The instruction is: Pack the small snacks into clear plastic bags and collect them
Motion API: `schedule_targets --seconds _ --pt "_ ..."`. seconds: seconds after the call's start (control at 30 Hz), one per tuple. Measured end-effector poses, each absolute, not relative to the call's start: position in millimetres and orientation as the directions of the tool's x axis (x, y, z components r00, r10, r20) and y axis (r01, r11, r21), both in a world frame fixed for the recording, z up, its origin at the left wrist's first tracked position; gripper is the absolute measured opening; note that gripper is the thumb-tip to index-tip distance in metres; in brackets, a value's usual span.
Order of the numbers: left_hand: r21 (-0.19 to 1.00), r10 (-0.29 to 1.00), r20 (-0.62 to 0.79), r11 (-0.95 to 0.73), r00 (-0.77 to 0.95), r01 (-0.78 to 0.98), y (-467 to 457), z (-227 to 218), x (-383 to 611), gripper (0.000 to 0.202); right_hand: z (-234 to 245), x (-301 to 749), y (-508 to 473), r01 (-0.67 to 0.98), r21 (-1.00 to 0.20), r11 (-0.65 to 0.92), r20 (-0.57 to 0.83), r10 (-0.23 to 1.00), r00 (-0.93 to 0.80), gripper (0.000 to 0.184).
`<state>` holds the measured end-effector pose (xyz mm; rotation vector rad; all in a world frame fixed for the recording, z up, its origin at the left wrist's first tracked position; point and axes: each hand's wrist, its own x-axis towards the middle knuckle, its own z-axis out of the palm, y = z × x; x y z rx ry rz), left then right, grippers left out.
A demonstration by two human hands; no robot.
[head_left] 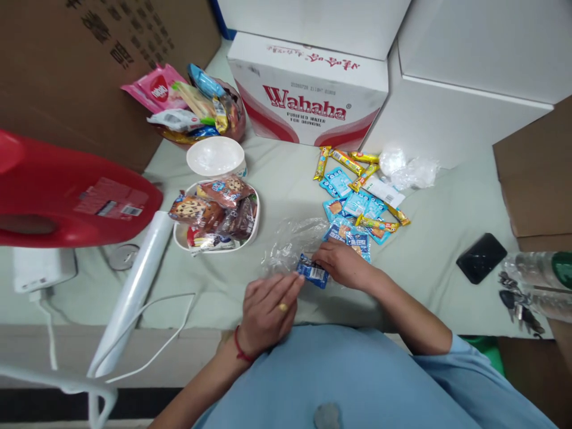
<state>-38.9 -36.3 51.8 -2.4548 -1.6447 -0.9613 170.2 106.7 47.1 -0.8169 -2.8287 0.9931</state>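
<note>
My right hand (343, 262) pinches a small blue snack packet (313, 271) at the mouth of a clear plastic bag (292, 241) lying on the pale green table. My left hand (269, 310), with a ring and a red wrist string, has its fingers curled at the bag's near edge, touching the plastic beside the packet. Just beyond my right hand lies a pile of loose blue packets (353, 205) and yellow candy bars (357, 164).
A white bowl of cookie packs (217, 214) and a white cup (215, 156) stand at left, with a snack-filled bowl (196, 104) behind. A roll of plastic bags (134, 286), a red container (53, 190), a Wahaha box (308, 89), a black phone (481, 257), keys and a bottle (536, 280) surround the area.
</note>
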Motion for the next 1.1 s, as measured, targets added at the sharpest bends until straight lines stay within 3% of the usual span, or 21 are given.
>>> schedule_targets --seconds 0.2,0.3,0.4,0.5,0.73,0.83,0.97,1.1 --pt "0.357 0.902 0.308 -0.406 0.304 0.842 -13.5 26.4 -20.0 0.047 49.1 173.2 121.4 0.479 -0.565 0.672 -0.131 0.5 -0.856 0.024" --pt "0.325 0.915 0.271 -0.378 0.298 0.867 -13.9 23.0 -19.0 0.042 49.5 168.7 140.5 0.608 -0.428 0.669 -0.066 0.648 -0.759 0.025" --pt "0.296 0.912 0.274 -0.382 0.305 0.875 -15.9 24.7 -17.6 0.041 47.3 156.9 158.0 0.695 -0.283 0.661 -0.092 0.702 -0.706 0.044" --pt "0.283 0.91 0.285 -0.381 0.302 0.88 -16.7 25.7 -15.0 0.041 50.6 144.8 168.4 0.672 -0.241 0.7 -0.226 0.633 -0.74 0.022" --pt "0.277 0.912 0.302 -0.363 0.278 0.89 -19.0 23.4 -12.4 0.035 86.1 152.6 134.2 0.616 -0.424 0.664 -0.291 0.544 -0.787 0.018" --pt "0.317 0.925 0.293 -0.332 0.241 0.889 -19.0 16.7 -14.4 0.024 78.6 162.3 92.6 0.52 -0.528 0.671 -0.246 0.465 -0.85 0.021" --pt "0.506 0.943 0.26 -0.315 0.206 0.803 -19.5 3.3 -23.7 0.035 49.1 168.4 50.1 0.481 -0.584 0.654 -0.099 0.53 -0.842 0.046" --pt "0.74 0.951 0.237 -0.308 0.198 0.597 -28.2 -1.5 -42.6 0.049 34.1 168.1 40.5 0.488 -0.585 0.647 -0.06 0.566 -0.822 0.054"
